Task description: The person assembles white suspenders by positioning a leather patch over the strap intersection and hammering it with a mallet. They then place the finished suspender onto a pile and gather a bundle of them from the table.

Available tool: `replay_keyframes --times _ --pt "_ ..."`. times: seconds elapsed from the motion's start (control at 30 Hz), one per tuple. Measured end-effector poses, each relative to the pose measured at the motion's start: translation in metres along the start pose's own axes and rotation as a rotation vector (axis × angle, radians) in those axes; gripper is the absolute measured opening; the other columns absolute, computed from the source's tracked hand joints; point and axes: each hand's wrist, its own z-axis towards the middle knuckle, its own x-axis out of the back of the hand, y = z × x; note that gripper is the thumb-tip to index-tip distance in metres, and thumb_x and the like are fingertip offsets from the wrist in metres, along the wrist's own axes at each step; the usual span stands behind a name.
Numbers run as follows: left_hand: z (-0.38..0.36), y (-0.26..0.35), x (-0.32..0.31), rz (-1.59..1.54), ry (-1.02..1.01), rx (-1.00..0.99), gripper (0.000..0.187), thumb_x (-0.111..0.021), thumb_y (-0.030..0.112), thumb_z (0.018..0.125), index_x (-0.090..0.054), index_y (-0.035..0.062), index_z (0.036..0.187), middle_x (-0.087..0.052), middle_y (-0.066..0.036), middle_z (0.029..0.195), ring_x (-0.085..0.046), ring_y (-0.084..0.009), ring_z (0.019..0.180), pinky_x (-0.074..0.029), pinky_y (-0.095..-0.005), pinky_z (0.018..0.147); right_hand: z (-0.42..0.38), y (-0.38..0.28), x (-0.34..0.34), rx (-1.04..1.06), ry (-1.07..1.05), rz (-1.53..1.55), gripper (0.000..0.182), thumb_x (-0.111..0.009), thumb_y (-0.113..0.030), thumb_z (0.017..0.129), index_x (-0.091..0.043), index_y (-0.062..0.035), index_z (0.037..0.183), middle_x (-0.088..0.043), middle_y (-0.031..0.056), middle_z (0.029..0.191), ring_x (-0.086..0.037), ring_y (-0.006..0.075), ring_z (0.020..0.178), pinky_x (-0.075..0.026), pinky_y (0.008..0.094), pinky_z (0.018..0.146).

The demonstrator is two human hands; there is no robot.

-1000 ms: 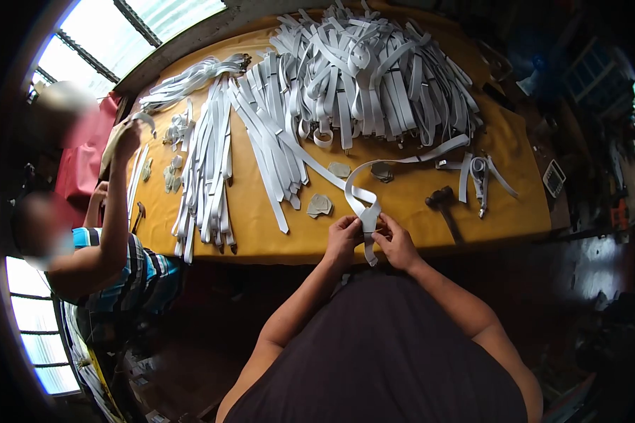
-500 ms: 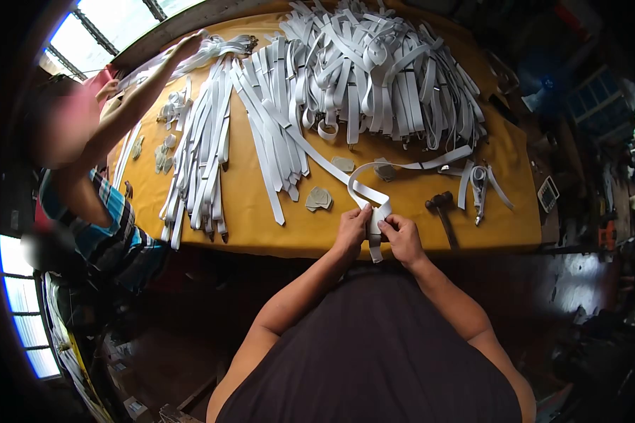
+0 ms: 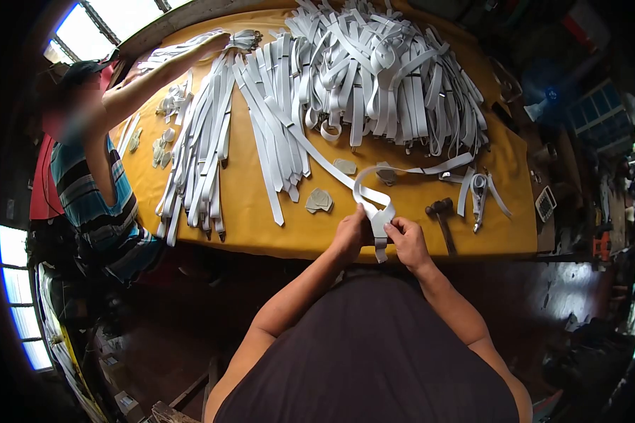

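Note:
A pair of white elastic suspenders [image 3: 324, 161] is held at the near edge of the table, its straps looping up and away over the cloth. Where the straps meet there is a flat white patch [image 3: 380, 224], with a short strap end hanging below it. My left hand [image 3: 350, 231] is closed at the left side of this junction, its thumb upward. From the right, my right hand [image 3: 408, 242] pinches the patch's edge between thumb and fingers. Small pale-grey patches [image 3: 319, 201] lie on the table beyond my left hand. To the right of my right hand lies a hammer [image 3: 440, 217].
A big heap of white suspenders [image 3: 388, 77] covers the back of the yellow-covered table [image 3: 254, 236]. More straps [image 3: 201, 148] lie in rows at left. Another person [image 3: 95, 176] reaches across the left end. A calculator [image 3: 545, 203] sits at right.
My hands have moved slightly apart around the patch, which now shows more of its face. The other person's arm has shifted right along the far straps.

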Motion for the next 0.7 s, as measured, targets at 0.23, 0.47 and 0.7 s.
replay_keyframes --times 0.23,0.47,0.7 --pt "0.010 0.010 0.048 0.148 -0.139 -0.052 0.050 -0.042 0.045 0.101 -0.057 -0.0002 0.118 -0.067 -0.011 0.106 -0.064 -0.0214 0.095 -0.052 -0.0361 0.082 -0.007 -0.008 0.016 -0.221 0.230 0.386 0.029 -0.051 -0.014 0.099 -0.048 -0.0028 0.125 -0.059 0.0057 0.090 -0.057 0.0127 0.065 -0.049 0.0279 0.058" --pt "-0.010 0.043 0.096 0.287 0.041 -0.102 0.026 -0.053 0.024 0.099 -0.061 0.0022 0.110 -0.068 -0.008 0.096 -0.065 -0.0156 0.084 -0.052 -0.0299 0.077 -0.038 -0.001 0.067 -0.761 0.009 0.891 0.029 -0.053 -0.036 0.100 -0.054 -0.0101 0.113 -0.048 0.0015 0.078 -0.033 0.0035 0.049 -0.030 0.0175 0.043" --pt "-0.002 0.036 0.119 0.591 0.093 -0.080 0.024 -0.055 0.022 0.097 -0.062 0.0026 0.109 -0.068 -0.007 0.097 -0.065 -0.0161 0.087 -0.051 -0.0313 0.077 -0.042 -0.049 0.056 -0.431 -0.136 0.781 0.041 -0.052 -0.024 0.099 -0.048 0.0061 0.126 -0.051 0.0043 0.091 -0.044 0.0068 0.060 -0.037 0.0202 0.052"
